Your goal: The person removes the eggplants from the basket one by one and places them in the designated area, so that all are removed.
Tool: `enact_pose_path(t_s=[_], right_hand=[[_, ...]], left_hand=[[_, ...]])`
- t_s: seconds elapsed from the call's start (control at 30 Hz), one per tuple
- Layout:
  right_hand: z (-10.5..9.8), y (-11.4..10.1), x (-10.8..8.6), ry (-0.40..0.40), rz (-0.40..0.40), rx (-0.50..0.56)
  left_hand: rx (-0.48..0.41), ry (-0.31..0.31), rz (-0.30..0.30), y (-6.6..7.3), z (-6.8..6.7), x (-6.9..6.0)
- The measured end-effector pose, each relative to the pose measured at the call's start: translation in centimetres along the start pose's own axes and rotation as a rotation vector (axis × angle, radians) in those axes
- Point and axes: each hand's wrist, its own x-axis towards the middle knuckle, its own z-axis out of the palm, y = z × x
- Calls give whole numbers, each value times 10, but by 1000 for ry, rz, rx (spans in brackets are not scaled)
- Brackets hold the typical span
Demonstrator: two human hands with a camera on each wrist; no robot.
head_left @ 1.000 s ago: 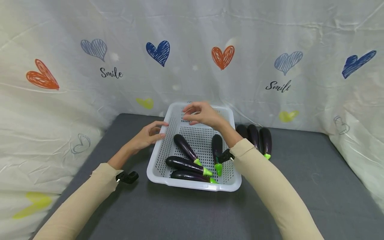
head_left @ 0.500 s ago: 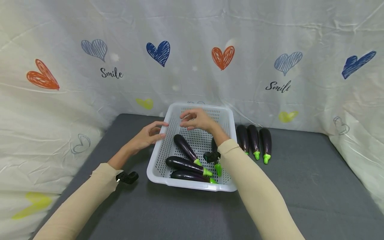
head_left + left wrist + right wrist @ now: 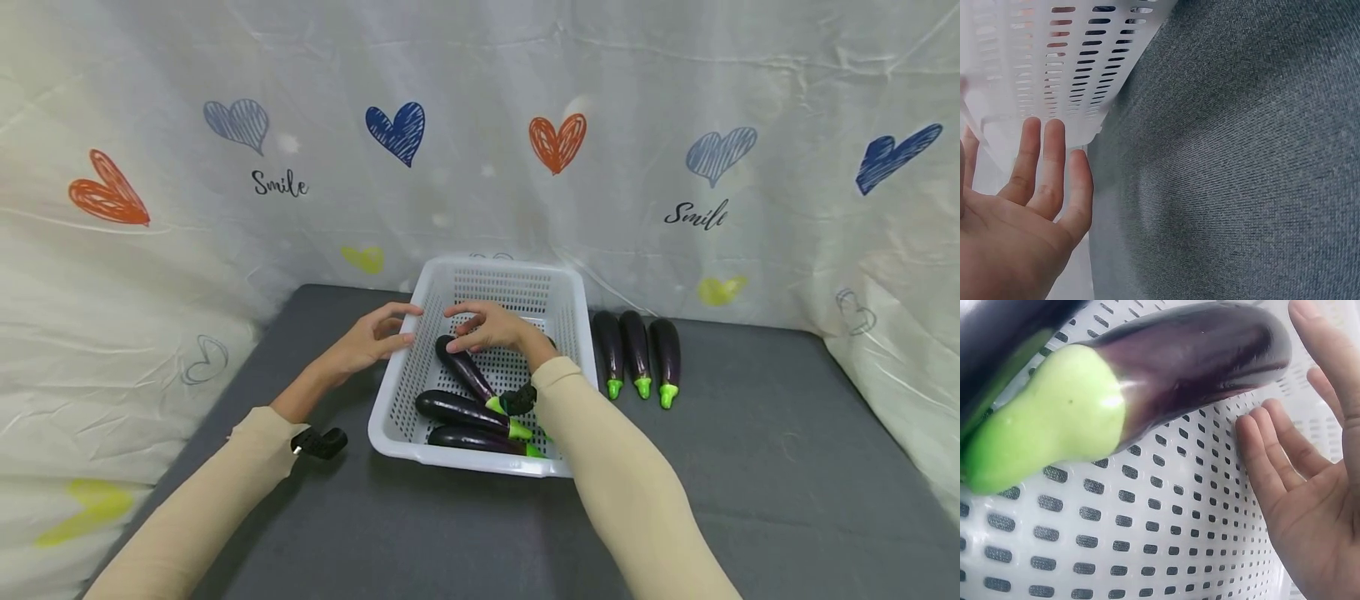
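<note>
My left hand [image 3: 369, 337] rests its fingertips at the left rim of a white perforated basket [image 3: 386, 417]. In the left wrist view its fingers [image 3: 1054, 162] are extended beside the basket's outer wall. Inside the basket, my right hand [image 3: 493, 327] hovers around the upper end of an eggplant [image 3: 467, 371] with thumb and fingers spread apart. The right wrist view shows that eggplant [image 3: 1191, 356] with its green stem end, and a gap between it and the fingers. Two more eggplants, a middle one [image 3: 461, 410] and a front one [image 3: 476, 440], lie nearer me. Another is mostly hidden under my right forearm.
Three eggplants [image 3: 636, 354] lie side by side on the dark grey tabletop [image 3: 750, 467], right of the basket. A white curtain [image 3: 480, 67] with printed hearts hangs behind the table and along its sides.
My right hand has come down and nearer to me, from over the basket's far end to the upper end of an eggplant. The left hand has stayed at the rim.
</note>
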Motion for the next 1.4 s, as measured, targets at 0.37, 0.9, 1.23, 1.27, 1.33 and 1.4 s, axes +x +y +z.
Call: enact_pose_path(t_s=[0.37, 0.9, 1.23, 1.27, 1.33, 1.4], right_hand=[[3, -3, 1, -41, 29, -158], [5, -4, 0, -40, 103, -33], [1, -4, 0, -20, 107, 117], [1, -4, 1, -16, 102, 131], [1, -5, 1, -10, 96, 157], [1, -6, 1, -9, 91, 176]], left_hand=[[0, 1, 1, -1, -2, 0], [-4, -3, 4, -4, -3, 0], [8, -1, -7, -3, -3, 1], [7, -1, -6, -3, -3, 1], [5, -2, -5, -3, -2, 2], [5, -1, -6, -2, -2, 1]])
